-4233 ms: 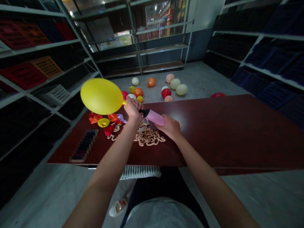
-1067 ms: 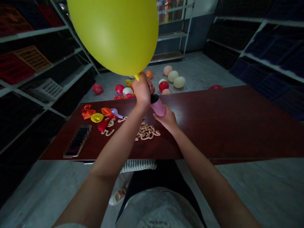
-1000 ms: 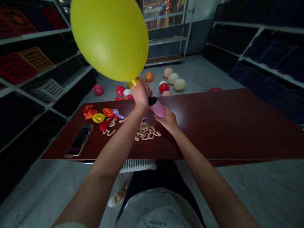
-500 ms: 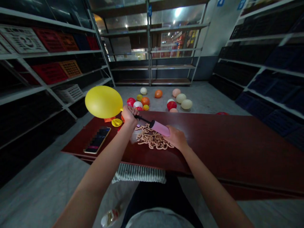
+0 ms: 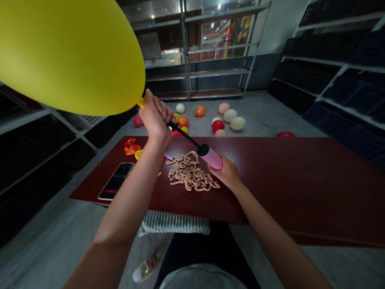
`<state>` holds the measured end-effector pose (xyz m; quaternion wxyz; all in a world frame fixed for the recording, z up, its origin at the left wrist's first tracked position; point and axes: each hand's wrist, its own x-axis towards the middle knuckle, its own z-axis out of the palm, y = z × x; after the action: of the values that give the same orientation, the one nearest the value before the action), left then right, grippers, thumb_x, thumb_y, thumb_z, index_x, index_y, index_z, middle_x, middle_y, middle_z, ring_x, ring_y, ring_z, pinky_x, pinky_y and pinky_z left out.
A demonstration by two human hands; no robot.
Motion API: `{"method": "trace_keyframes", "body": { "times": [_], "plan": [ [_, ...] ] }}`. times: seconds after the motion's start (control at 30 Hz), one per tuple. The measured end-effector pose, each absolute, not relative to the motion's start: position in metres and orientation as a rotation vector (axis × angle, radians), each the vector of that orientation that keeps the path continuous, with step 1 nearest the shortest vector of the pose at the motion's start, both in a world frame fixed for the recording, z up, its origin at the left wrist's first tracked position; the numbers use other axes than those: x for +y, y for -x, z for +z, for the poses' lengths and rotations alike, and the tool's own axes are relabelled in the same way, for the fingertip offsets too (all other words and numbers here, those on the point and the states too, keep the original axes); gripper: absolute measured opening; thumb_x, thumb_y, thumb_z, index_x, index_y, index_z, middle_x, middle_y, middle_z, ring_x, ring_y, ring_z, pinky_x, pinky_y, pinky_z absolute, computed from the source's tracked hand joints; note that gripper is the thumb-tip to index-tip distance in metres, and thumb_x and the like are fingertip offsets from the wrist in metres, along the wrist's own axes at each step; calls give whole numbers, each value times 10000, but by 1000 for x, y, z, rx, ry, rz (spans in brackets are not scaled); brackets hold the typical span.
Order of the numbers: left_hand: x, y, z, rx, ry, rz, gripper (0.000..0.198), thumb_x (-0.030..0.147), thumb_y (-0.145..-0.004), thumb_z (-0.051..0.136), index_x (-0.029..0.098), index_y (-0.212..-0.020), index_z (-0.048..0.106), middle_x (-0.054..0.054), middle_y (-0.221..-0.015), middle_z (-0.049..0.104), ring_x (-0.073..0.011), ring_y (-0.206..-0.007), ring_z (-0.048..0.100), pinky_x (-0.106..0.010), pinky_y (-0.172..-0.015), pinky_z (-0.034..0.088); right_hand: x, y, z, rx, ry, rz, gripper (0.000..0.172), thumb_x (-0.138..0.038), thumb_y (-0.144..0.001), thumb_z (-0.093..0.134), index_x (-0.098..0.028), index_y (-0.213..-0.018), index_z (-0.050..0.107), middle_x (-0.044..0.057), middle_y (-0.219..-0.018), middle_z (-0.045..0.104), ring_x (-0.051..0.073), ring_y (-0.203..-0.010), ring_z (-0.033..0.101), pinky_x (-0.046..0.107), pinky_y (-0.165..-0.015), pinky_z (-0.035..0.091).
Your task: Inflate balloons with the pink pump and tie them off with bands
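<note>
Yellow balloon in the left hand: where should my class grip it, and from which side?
Probably at its narrow neck, from the side of the hand pump, as the left hand does: the body is taut and round, with little to pinch.

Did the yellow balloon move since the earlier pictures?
Yes, it went up. Earlier the yellow balloon dipped below the far edge of the dark red table. Now the left hand holds it clear above that edge.
</note>
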<state>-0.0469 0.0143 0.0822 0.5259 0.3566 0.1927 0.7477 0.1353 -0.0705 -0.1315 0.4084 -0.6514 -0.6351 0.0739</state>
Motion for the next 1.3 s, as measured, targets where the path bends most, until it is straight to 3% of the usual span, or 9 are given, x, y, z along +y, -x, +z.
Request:
{"method": "trace_keyframes", "body": {
  "times": [0.4,0.83,1.03,1.3],
  "plan": [
    [27,-64,5,620,-857,1518,495,251,-1004,429,210,-533,284,68,-367,234,-78,-256,252,-227,-311,184,-63,-145,-132,-1364,1812,181,319,-472,-743,676,-250,-965,619,61,-855,747,287,-780,710,324,-622,463],
    [44,36,-39,723,-310,1578,361,120,-890,380,201,-574,227,73,-419,193,-74,-309,197,-220,-368,185,-73,-128,-130,-1848,1824,-184,259,-385,-847,642,-211,-1037,647,89,-951,749,250,-875,697,303,-709,449],
    [41,97,-18,716,-309,1697,348,97,-847,414,200,-591,202,68,-438,194,-77,-327,209,-222,-374,194,-78,-124,-128,-1974,1740,-219,292,-388,-833,679,-201,-1054,645,88,-973,745,249,-895,695,306,-731,456],
    [18,133,46,696,-553,1759,406,236,-959,429,204,-618,212,66,-447,183,-74,-339,199,-229,-388,203,-74,-121,-135,-1947,1626,-140,365,-413,-798,717,-201,-1085,644,88,-958,749,241,-850,714,309,-726,492]
  ]
}}
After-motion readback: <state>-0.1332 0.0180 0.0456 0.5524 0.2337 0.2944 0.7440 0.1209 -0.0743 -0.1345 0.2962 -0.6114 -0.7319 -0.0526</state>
